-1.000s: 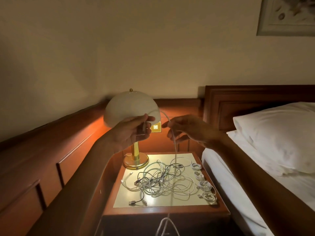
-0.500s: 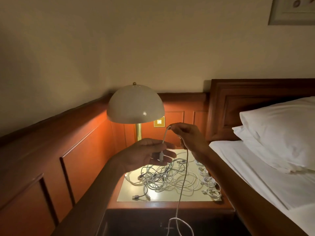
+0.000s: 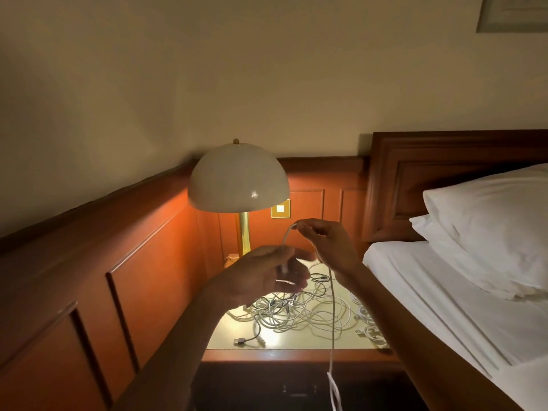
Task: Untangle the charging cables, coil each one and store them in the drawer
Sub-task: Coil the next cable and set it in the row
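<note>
White cable (image 3: 332, 336) hangs past the nightstand (image 3: 296, 355) front edge, slack looping low. Left hand (image 3: 261, 277) pinches its plug end, fingers curled. Right hand (image 3: 326, 241), just beyond and higher, pinches the same cable, with a short arc between the hands. On the top beneath them: cable tangle (image 3: 290, 314), coiled cables (image 3: 369, 326) along the right edge. Lamp (image 3: 238, 179) far left.
</note>
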The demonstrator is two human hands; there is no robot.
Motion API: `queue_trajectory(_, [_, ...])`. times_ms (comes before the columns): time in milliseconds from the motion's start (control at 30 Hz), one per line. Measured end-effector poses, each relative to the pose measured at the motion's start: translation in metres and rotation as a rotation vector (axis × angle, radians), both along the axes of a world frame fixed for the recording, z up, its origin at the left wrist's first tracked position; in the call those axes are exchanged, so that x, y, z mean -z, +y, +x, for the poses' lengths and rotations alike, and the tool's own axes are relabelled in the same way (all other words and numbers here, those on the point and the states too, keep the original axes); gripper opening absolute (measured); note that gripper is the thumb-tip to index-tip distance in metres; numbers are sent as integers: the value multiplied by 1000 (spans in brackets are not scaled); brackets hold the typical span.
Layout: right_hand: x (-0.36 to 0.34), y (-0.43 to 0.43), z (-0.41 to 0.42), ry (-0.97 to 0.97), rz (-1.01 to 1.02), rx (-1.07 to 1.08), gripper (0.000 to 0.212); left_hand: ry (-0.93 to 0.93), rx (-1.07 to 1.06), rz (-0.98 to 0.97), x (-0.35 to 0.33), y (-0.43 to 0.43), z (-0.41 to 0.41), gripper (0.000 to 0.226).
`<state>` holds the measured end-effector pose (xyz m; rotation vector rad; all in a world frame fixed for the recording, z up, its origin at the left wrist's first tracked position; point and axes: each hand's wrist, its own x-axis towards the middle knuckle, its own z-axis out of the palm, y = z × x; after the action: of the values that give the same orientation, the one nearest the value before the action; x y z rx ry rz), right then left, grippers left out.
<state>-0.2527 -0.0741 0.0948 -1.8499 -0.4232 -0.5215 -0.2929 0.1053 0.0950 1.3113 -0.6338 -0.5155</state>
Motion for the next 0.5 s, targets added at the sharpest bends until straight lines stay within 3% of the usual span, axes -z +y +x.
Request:
queue_trajectory(167, [31, 7, -21, 236, 32, -96, 33, 2, -169, -216, -5, 5, 23, 45])
queue_trajectory(267, [58, 17, -41, 234, -47, -173, 16, -29, -326, -222, 8, 2, 38, 44])
queue_trajectory(400, [59, 10, -51, 243, -374, -78, 17, -193, -538, -24, 37, -7, 47, 31])
queue_trajectory(500, [45, 3, -60, 300, -642, -86, 17, -459, -540, 243, 50, -2, 54, 35])
